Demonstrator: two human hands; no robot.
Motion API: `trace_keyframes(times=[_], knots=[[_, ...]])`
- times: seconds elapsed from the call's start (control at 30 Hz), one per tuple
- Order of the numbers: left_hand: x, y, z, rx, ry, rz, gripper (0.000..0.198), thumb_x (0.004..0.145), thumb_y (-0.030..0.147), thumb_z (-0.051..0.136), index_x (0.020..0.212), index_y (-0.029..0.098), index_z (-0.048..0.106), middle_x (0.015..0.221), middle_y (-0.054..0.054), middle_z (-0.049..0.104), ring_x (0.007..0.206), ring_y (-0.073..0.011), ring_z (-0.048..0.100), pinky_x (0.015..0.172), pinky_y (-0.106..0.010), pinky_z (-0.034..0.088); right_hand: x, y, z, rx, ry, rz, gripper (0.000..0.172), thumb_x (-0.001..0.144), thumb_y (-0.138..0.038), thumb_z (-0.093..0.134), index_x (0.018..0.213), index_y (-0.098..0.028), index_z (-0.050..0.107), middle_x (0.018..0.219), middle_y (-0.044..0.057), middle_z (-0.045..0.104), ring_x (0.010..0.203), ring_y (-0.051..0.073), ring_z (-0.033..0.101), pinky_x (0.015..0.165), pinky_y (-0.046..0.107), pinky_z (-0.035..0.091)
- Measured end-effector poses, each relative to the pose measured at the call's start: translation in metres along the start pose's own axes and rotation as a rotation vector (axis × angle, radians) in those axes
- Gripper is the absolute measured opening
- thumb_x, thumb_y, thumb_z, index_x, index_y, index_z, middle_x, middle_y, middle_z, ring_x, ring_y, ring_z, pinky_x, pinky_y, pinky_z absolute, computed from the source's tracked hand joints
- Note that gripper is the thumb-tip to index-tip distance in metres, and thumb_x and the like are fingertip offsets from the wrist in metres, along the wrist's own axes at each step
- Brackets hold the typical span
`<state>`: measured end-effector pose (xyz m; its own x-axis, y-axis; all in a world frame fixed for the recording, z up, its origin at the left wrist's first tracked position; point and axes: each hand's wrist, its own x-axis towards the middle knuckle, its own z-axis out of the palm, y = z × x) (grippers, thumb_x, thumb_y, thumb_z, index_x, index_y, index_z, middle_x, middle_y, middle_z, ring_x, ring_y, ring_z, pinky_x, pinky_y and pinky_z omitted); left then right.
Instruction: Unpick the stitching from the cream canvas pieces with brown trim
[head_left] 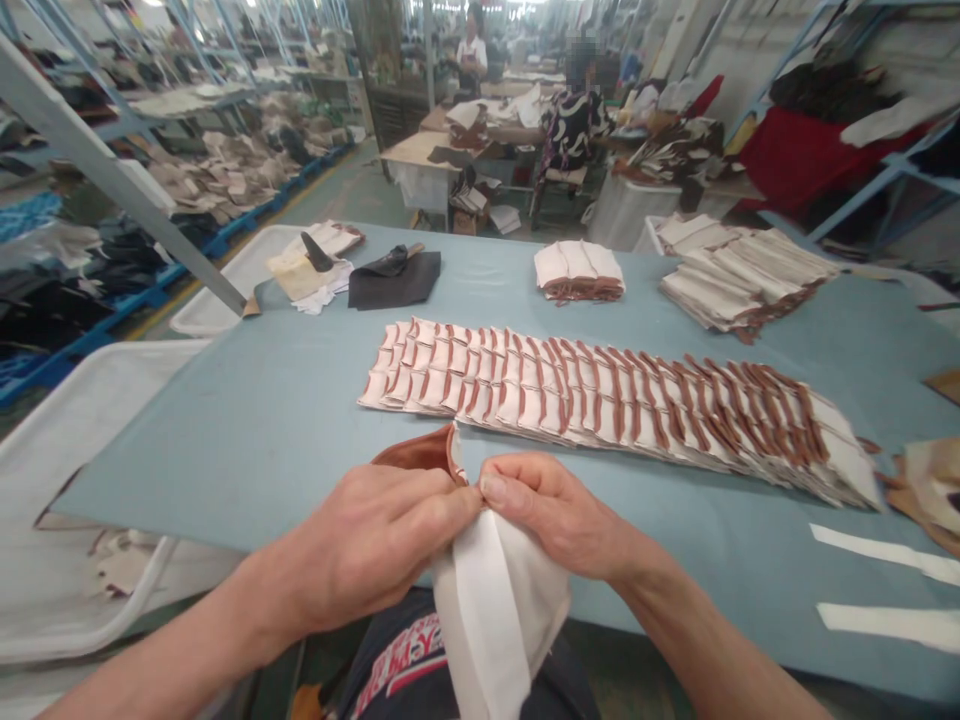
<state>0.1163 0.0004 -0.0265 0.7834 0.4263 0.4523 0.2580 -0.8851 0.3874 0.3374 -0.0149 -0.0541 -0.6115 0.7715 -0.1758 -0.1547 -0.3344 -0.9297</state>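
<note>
My left hand (397,530) and my right hand (551,510) meet at the table's near edge, both closed on one leather piece (502,610). Its cream backing and a white strip hang down toward my lap, while a brown face shows beyond my left fingers. Thumbs and fingertips pinch its edge where the hands come together. Just past them lies a long row of overlapping cream pieces with brown edges (540,385).
The blue-grey table (285,430) also bears a small cream stack (579,268), a larger pile (739,270), a dark cloth (397,280) and white strips (892,625). White bins (127,370) stand at the left. A person (570,120) sits at a further table.
</note>
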Motion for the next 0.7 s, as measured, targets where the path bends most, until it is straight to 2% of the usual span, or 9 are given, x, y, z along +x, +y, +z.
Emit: trace_keyframes(times=[0.1,0.2,0.27,0.4,0.53,0.6,0.7], knots=[[-0.003,-0.005,0.001,0.135,-0.055,0.036,0.027,0.1,0.007,0.048,0.119,0.022,0.061,0.077,-0.001,0.068,0.066,-0.0175,0.062,0.064,-0.026,0.045,-0.001,0.001,0.003,0.024,0.024,0.018,0.056,0.09,-0.071,0.066,0.076,-0.019,0.052,0.066,-0.005,0.045,0.055,0.008,0.036,0.05,0.019,0.031],[-0.008,-0.012,0.008,0.207,-0.051,0.049,0.028,0.103,0.01,0.047,0.122,0.026,0.061,0.075,0.0,0.067,0.063,-0.0167,0.061,0.061,-0.026,0.045,0.001,0.007,0.01,0.115,0.082,0.015,0.057,0.089,-0.071,0.067,0.075,-0.019,0.053,0.065,-0.005,0.047,0.054,0.008,0.036,0.05,0.02,0.031],[-0.012,-0.017,0.014,0.226,-0.012,0.077,0.03,0.104,0.011,0.048,0.128,0.026,0.058,0.074,0.0,0.067,0.063,-0.0164,0.061,0.06,-0.026,0.045,0.002,0.014,0.016,0.187,0.13,0.027,0.055,0.09,-0.069,0.068,0.073,-0.019,0.053,0.063,-0.005,0.046,0.053,0.008,0.036,0.048,0.02,0.03],[-0.014,-0.024,0.026,0.233,0.04,0.126,0.033,0.104,0.01,0.048,0.136,0.018,0.051,0.076,-0.001,0.067,0.066,-0.0168,0.064,0.065,-0.026,0.05,0.004,0.024,0.021,0.316,0.204,0.035,0.054,0.086,-0.07,0.073,0.075,-0.02,0.054,0.062,-0.004,0.047,0.053,0.011,0.045,0.048,0.021,0.039],[-0.004,-0.019,0.03,0.123,0.166,0.175,0.025,0.107,0.015,0.043,0.13,0.013,0.052,0.073,-0.001,0.066,0.062,-0.0158,0.061,0.061,-0.025,0.05,0.001,0.024,0.02,0.378,0.143,0.008,0.053,0.087,-0.066,0.075,0.071,-0.019,0.054,0.058,-0.005,0.046,0.048,0.009,0.041,0.044,0.019,0.036],[0.0,-0.013,0.028,-0.004,0.203,0.129,0.021,0.108,0.018,0.041,0.124,0.015,0.054,0.073,-0.001,0.066,0.061,-0.015,0.06,0.06,-0.024,0.048,-0.002,0.021,0.017,0.369,0.114,-0.016,0.051,0.089,-0.062,0.075,0.071,-0.018,0.054,0.058,-0.006,0.045,0.048,0.007,0.035,0.044,0.018,0.031],[0.002,-0.006,0.023,-0.137,0.156,-0.061,0.012,0.108,0.026,0.047,0.111,0.018,0.056,0.07,0.002,0.065,0.058,-0.0135,0.059,0.058,-0.023,0.045,-0.009,0.014,0.012,0.295,0.123,-0.051,0.053,0.087,-0.061,0.076,0.071,-0.019,0.049,0.059,-0.007,0.043,0.049,0.006,0.029,0.045,0.018,0.026]])
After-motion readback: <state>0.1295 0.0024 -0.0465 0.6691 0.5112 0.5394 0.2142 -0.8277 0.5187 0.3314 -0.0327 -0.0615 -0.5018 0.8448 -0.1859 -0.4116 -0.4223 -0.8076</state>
